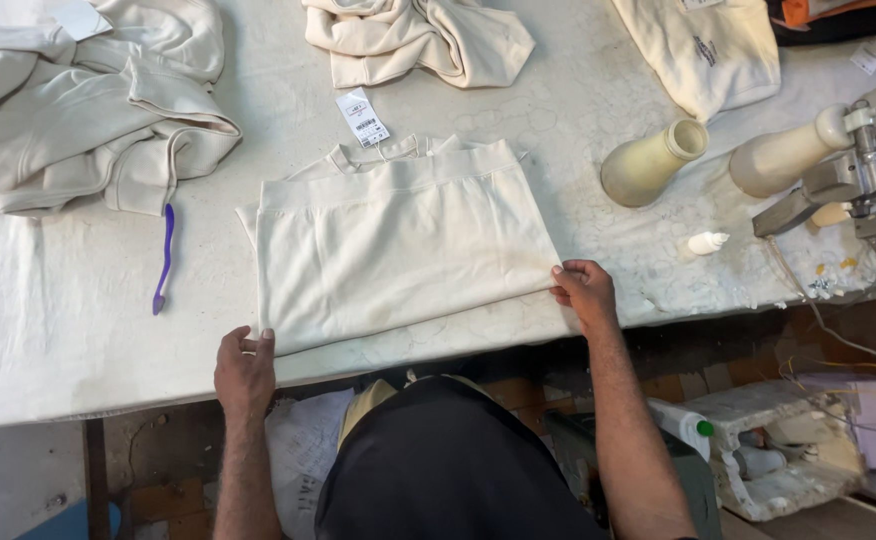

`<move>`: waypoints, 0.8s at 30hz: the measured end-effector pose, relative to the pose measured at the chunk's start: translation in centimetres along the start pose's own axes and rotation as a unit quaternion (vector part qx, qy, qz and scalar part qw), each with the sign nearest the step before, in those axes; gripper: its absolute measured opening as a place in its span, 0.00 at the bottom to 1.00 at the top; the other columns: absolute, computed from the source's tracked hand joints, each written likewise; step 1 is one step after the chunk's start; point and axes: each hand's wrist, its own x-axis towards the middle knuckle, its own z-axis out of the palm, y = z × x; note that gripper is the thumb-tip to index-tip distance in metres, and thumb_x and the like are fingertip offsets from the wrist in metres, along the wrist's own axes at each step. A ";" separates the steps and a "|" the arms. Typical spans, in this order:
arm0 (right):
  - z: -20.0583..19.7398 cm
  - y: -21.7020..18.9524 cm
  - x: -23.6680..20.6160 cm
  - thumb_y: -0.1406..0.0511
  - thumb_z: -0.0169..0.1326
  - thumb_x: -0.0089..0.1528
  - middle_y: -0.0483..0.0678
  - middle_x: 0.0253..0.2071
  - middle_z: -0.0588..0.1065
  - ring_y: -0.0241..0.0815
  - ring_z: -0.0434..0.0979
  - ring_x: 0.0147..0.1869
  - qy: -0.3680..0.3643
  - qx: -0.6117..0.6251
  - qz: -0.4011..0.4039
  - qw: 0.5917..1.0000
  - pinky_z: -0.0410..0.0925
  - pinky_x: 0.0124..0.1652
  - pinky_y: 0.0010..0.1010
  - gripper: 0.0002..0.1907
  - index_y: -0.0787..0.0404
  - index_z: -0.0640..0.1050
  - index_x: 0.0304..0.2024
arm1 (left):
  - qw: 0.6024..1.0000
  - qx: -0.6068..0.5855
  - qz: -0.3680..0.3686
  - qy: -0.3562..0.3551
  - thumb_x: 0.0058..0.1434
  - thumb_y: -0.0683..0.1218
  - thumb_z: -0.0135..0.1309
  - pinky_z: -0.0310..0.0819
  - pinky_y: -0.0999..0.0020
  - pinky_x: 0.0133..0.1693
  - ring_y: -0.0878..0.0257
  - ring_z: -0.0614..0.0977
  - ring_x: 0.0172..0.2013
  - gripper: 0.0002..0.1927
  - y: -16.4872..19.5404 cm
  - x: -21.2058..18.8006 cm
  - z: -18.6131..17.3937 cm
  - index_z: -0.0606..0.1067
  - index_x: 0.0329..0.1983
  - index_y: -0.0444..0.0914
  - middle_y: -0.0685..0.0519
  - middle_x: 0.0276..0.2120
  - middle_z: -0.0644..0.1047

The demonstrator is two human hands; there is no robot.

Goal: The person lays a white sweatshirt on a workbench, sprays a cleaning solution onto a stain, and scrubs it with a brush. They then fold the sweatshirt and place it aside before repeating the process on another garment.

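Here, one folded cream garment point(403, 245) lies flat mid-table point(48, 340), one paper tag point(362, 118) at its far edge. Left hand point(245, 370) pinches garment's near left corner; right hand point(585, 290) pinches near right corner. Three more cream garments lie beyond it. One purple tool point(164, 260) left of garment; one cream bottle point(653, 162) right.

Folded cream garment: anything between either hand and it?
Nothing visible. The left hand grips the near-left corner of the folded cream garment; the right hand pinches its near-right corner. The purple brush lies off to the left, and the hang tag lies at its far edge, away from both hands.
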 end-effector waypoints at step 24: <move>1.5 -7.4 -1.9 0.56 0.59 0.61 0.49 0.56 0.77 0.48 0.74 0.61 -0.176 0.385 0.086 0.902 0.65 0.58 0.46 0.31 0.63 0.72 0.64 | 0.877 -0.469 -0.076 -0.074 0.59 0.39 0.61 0.80 0.62 0.44 0.57 0.82 0.39 0.22 9.8 2.8 -3.4 0.68 0.54 0.29 0.45 0.40 0.79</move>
